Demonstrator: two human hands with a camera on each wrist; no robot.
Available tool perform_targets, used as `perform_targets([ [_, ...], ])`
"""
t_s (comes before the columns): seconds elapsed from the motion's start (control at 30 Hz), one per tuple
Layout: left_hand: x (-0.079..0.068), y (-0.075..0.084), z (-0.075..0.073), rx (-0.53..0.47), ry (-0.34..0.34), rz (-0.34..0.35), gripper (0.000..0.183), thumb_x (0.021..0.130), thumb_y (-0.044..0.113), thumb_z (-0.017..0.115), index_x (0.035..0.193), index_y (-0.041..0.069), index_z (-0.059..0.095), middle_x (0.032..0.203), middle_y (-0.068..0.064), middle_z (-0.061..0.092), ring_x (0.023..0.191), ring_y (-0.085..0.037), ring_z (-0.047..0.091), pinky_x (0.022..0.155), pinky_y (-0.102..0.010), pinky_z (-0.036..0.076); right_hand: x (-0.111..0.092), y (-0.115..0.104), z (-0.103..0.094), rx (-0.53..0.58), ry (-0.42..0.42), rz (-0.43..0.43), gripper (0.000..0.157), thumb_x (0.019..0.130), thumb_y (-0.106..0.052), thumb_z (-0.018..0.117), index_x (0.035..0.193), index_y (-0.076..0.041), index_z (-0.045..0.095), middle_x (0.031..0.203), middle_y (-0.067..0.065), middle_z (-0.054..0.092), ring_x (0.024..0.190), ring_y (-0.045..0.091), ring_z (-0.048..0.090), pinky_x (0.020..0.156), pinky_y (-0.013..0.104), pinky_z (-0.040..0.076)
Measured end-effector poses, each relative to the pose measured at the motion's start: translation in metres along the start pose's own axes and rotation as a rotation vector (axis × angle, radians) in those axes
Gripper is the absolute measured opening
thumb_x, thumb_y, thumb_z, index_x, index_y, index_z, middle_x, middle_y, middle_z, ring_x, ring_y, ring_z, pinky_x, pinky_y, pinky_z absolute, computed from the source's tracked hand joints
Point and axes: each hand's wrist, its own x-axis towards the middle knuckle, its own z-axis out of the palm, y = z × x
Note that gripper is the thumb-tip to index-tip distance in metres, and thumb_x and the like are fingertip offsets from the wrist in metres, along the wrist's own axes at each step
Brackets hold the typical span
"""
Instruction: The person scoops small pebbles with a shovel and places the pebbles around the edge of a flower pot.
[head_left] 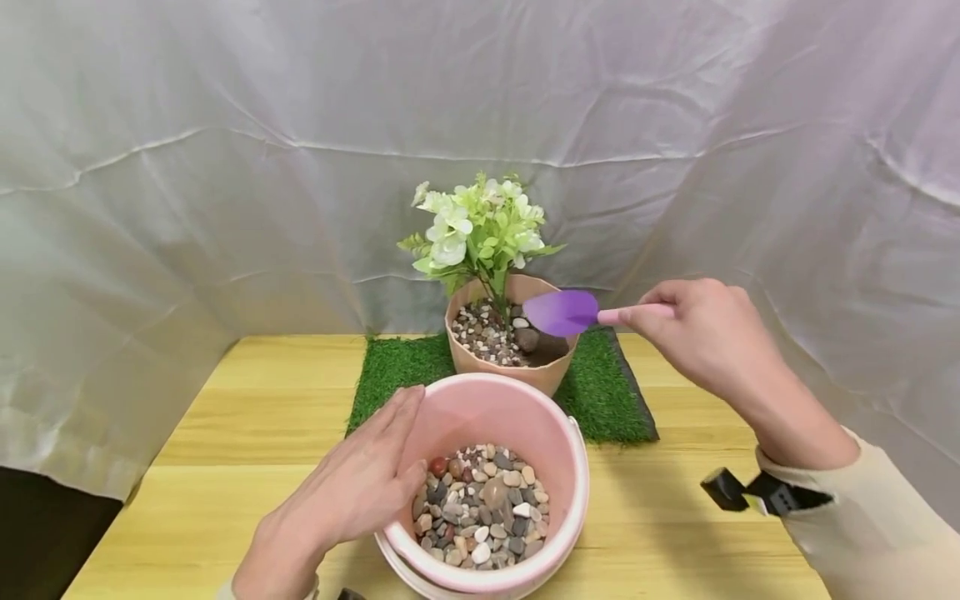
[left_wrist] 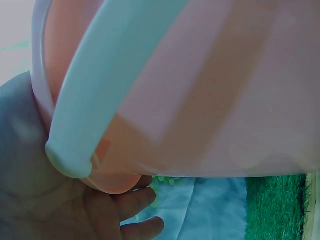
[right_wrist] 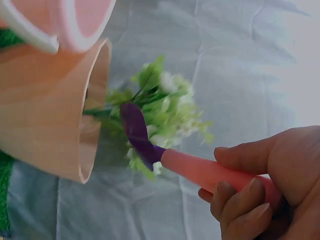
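Note:
My right hand (head_left: 708, 333) grips the pink handle of a small trowel (head_left: 562, 312). Its purple blade hangs over the right side of a peach flowerpot (head_left: 510, 375), with no stones visible on it. White flowers with green leaves (head_left: 480, 225) stand in the pot, among small pebbles, a few larger stones and dark soil. My left hand (head_left: 352, 475) holds the left rim of a pink bucket (head_left: 495, 396), thumb over the inner side and fingers outside. Mixed pebbles (head_left: 487, 508) cover the bucket's bottom. Close to my left palm is the bucket's pale handle (left_wrist: 110, 75).
Under the pot lies a mat of artificial grass (head_left: 607, 400), on a light wooden table (head_left: 270, 417). The bucket stands just in front of the pot. Pale grey cloth (head_left: 315, 208) hangs behind and along both sides.

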Motion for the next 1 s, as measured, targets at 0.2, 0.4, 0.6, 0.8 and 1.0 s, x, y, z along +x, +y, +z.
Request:
perform_targets([
  [0.2,0.001,0.001,0.001,0.004,0.002,0.0,0.084,0.101,0.034,0.058,0.169,0.007,0.018,0.176,-0.014,0.019,0.161,-0.033,0.023,0.131,-0.054,0.025,-0.032,-0.01,0.005,0.051,0.083,-0.214,0.025,0.1,-0.054,0.068,0.098,-0.032,0.081,0.07,-0.023,0.072,0.068,0.012,0.064,0.064,0.029,0.051],
  [0.4,0.001,0.0,0.0,-0.007,-0.003,0.004,0.084,0.102,0.034,0.057,0.169,0.007,0.016,0.176,-0.013,0.016,0.162,-0.032,0.021,0.131,-0.054,0.023,-0.047,-0.021,0.017,0.034,0.098,-0.413,0.007,0.098,-0.045,0.073,0.092,-0.043,0.075,0.054,-0.032,0.045,0.056,0.0,0.048,0.058,0.022,0.047],
  [0.6,0.003,0.0,0.001,-0.012,0.0,0.003,0.084,0.101,0.034,0.057,0.169,0.006,0.016,0.176,-0.014,0.016,0.162,-0.032,0.021,0.131,-0.053,0.023,-0.055,-0.027,0.039,-0.06,0.003,-0.526,0.001,0.097,-0.034,0.076,0.097,-0.033,0.077,0.081,-0.023,0.066,0.07,-0.001,0.059,0.064,0.027,0.053],
  [0.8,0.002,0.0,0.001,-0.015,0.003,-0.006,0.084,0.101,0.035,0.057,0.169,0.006,0.015,0.176,-0.015,0.016,0.162,-0.033,0.021,0.131,-0.054,0.023,-0.059,-0.031,0.07,-0.176,0.015,-0.623,0.016,0.092,-0.032,0.082,0.085,-0.026,0.07,0.075,-0.014,0.06,0.065,0.006,0.062,0.055,0.029,0.054],
  [1.0,0.002,0.001,0.001,-0.027,0.006,-0.015,0.085,0.101,0.034,0.059,0.169,0.007,0.016,0.176,-0.014,0.017,0.162,-0.033,0.022,0.131,-0.054,0.023,-0.06,-0.033,0.095,-0.247,0.073,-0.672,0.024,0.091,-0.036,0.082,0.078,-0.026,0.065,0.068,-0.013,0.054,0.056,0.01,0.059,0.046,0.028,0.046],
])
